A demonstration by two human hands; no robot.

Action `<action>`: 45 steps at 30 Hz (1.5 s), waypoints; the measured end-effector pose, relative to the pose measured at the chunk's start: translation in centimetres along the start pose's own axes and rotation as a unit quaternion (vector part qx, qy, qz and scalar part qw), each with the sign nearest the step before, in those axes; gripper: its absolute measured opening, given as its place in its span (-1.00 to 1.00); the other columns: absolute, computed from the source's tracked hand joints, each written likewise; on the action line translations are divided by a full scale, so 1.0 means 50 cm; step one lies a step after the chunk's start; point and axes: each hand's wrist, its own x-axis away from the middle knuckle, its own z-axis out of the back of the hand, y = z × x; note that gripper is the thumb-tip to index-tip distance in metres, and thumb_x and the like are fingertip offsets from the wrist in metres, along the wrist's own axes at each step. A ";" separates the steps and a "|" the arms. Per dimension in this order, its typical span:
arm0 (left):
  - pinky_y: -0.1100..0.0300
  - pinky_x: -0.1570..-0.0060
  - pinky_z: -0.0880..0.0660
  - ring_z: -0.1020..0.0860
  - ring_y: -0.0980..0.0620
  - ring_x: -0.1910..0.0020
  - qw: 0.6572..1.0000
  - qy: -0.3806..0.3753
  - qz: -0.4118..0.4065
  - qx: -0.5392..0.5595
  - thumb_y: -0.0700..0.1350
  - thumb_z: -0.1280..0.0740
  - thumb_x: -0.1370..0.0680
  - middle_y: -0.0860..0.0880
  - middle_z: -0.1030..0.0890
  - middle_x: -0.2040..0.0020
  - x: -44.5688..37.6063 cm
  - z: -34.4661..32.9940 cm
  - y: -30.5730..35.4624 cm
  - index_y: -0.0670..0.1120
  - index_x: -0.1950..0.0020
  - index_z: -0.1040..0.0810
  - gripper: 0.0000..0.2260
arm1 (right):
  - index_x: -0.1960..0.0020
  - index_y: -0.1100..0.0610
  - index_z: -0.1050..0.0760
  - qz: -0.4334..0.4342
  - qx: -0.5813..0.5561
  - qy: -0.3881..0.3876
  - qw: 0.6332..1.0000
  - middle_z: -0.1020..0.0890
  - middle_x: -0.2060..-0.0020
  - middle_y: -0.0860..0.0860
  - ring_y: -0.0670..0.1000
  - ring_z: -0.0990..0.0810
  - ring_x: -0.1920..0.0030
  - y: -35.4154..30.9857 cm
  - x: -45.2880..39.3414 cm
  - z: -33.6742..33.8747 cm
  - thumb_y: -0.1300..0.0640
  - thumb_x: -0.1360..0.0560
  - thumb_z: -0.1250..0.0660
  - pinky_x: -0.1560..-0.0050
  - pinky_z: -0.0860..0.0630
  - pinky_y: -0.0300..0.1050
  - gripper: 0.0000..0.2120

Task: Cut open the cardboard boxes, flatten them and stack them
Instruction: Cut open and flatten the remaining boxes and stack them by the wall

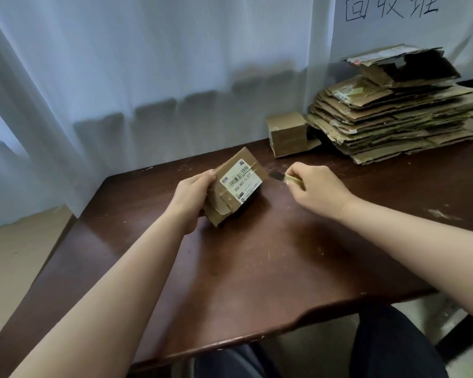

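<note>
Cardboard box [236, 186] in left hand [193, 197]

Brown cardboard box [236, 186] with white barcode label [241, 181], dark reddish-brown table [257, 263], pale blue-white curtain [148, 64].

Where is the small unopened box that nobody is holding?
In the head view, the small box stands on the table's far side, right of centre, against the left edge of the flattened cardboard stack.
</note>
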 end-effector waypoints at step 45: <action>0.13 -0.13 -0.50 -0.57 0.01 -0.18 0.987 0.018 -0.072 -0.143 0.08 -0.28 -0.60 0.02 -0.64 -0.18 0.011 -0.012 -0.021 0.03 -0.30 -0.58 -0.69 | -0.15 0.13 -0.38 0.009 0.114 -0.014 0.993 -0.64 0.06 0.14 0.28 -0.58 0.02 -0.075 0.099 -0.042 0.14 -0.59 -0.13 0.18 -0.36 0.00 -0.83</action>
